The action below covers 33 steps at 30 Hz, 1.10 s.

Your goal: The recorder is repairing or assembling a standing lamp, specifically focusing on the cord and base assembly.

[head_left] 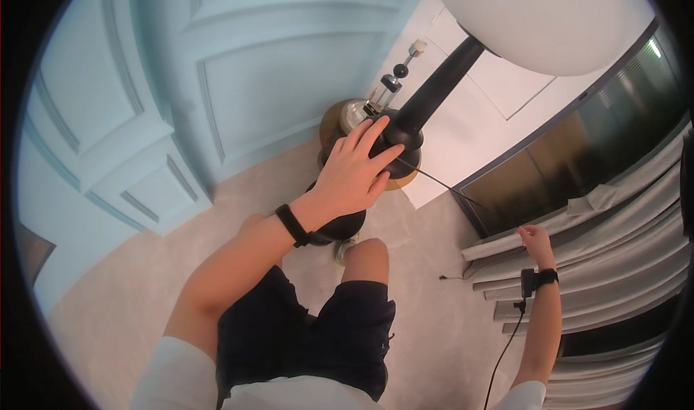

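Black from base to stem, the lamp [442, 80] stands on the round tabletop [331, 123], its big white shade [557, 20] filling the upper right of my view. My left grip [352, 170] lies spread and open over the base, seemingly touching it rather than closing around it. My right grip [537, 242] is raised near the grey curtain [625, 218], fingers curled; I cannot tell whether they pinch anything. I'd judge the lamp's placing largely done, since it rests on the tabletop. The cord [437, 181] looks unsettled: it runs off toward the curtain, its far end unclear. Another cord end [443, 277] lies loose on the floor [426, 323]. The shade shows no clear glow, so I judge the lamp unlit.
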Available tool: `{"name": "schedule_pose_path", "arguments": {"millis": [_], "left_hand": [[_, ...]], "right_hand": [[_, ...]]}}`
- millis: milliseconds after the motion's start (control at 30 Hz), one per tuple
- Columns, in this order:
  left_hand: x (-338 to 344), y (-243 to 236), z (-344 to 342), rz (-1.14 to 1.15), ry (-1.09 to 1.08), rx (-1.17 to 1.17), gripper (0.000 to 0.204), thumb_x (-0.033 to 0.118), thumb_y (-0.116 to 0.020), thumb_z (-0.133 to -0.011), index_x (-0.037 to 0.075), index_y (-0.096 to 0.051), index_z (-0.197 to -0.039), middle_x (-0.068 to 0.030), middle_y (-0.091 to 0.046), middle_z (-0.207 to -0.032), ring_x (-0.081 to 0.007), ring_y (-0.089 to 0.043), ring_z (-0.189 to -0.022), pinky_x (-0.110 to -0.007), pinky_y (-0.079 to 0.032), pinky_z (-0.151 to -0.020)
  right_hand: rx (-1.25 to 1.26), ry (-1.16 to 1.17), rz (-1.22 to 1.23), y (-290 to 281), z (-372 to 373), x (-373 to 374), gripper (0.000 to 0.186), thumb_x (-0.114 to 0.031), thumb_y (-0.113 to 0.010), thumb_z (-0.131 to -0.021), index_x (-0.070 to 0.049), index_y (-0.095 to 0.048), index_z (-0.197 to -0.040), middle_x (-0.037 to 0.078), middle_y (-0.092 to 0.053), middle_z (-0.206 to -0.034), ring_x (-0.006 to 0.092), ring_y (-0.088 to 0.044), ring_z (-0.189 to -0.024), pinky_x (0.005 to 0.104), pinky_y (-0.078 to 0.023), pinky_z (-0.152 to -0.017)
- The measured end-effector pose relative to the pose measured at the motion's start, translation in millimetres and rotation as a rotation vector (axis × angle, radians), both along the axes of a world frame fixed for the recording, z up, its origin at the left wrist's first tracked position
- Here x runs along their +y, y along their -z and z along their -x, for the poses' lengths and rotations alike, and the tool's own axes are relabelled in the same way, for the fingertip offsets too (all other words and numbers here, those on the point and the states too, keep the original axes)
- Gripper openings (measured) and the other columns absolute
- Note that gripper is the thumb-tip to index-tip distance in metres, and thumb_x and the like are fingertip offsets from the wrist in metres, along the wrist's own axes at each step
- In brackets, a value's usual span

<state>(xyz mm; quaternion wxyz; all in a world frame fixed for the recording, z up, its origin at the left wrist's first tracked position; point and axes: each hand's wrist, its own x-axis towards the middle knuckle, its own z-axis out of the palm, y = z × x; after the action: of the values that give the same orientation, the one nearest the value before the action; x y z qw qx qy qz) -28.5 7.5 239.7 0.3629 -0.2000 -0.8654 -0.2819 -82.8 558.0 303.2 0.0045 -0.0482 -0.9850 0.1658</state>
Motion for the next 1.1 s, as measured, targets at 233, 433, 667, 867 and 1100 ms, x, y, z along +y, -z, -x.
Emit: {"name": "schedule_pose_path", "arguments": {"millis": [233,433,667,867,1100], "left_hand": [[1.3,8.1,-5.4,0.036,0.010,-0.030,0.056,0.012,-0.069,-0.086,0.020,-0.064,-0.141,-0.0200,-0.033,-0.165,-0.0401,-0.041,-0.143,-0.051,-0.042,-0.108],[-7.7,8.1,-4.0,0.088,-0.030,-0.027,0.055,0.011,-0.071,-0.084,0.024,-0.068,-0.137,-0.0183,-0.037,-0.164,-0.0365,-0.046,-0.138,-0.047,-0.045,-0.102],[5.9,29.5,19.4,0.108,-0.134,0.093,0.054,0.008,-0.072,-0.076,0.028,-0.073,-0.127,-0.0153,-0.043,-0.160,-0.0343,-0.052,-0.130,-0.041,-0.051,-0.092],[13.4,40.0,28.0,0.067,-0.179,0.211,0.047,0.010,-0.068,-0.079,0.029,-0.077,-0.121,-0.0143,-0.052,-0.152,-0.0337,-0.056,-0.121,-0.041,-0.051,-0.092],[-35.4,13.2,40.1,-0.259,0.270,0.077,0.053,-0.002,-0.063,-0.073,0.007,-0.073,-0.124,-0.0161,-0.062,-0.128,-0.0301,-0.060,-0.101,-0.040,-0.051,-0.089]], "right_hand": [[0.211,0.064,-0.273,35.5,84.1,-28.6,0.029,-0.034,-0.072,-0.091,-0.007,-0.082,-0.095,0.018,-0.077,-0.094,0.0362,-0.076,-0.092,0.0438,-0.059,-0.085],[0.270,0.052,-0.286,35.2,170.0,-83.4,0.030,-0.032,-0.071,-0.085,-0.004,-0.081,-0.093,0.024,-0.075,-0.095,0.0419,-0.074,-0.096,0.0470,-0.060,-0.087],[0.294,0.008,-0.366,36.0,257.9,-138.4,0.031,-0.033,-0.073,-0.092,-0.005,-0.081,-0.100,0.020,-0.077,-0.100,0.0393,-0.074,-0.098,0.0462,-0.059,-0.086],[0.599,-0.205,-0.371,15.9,347.8,-155.0,0.036,-0.028,-0.069,-0.095,0.000,-0.073,-0.118,0.024,-0.074,-0.111,0.0429,-0.071,-0.107,0.0467,-0.056,-0.093],[0.816,-0.370,-0.220,-75.6,352.6,-318.5,0.041,-0.045,-0.069,-0.097,-0.008,-0.078,-0.112,0.016,-0.078,-0.102,0.0330,-0.075,-0.092,0.0385,-0.056,-0.082]]}}
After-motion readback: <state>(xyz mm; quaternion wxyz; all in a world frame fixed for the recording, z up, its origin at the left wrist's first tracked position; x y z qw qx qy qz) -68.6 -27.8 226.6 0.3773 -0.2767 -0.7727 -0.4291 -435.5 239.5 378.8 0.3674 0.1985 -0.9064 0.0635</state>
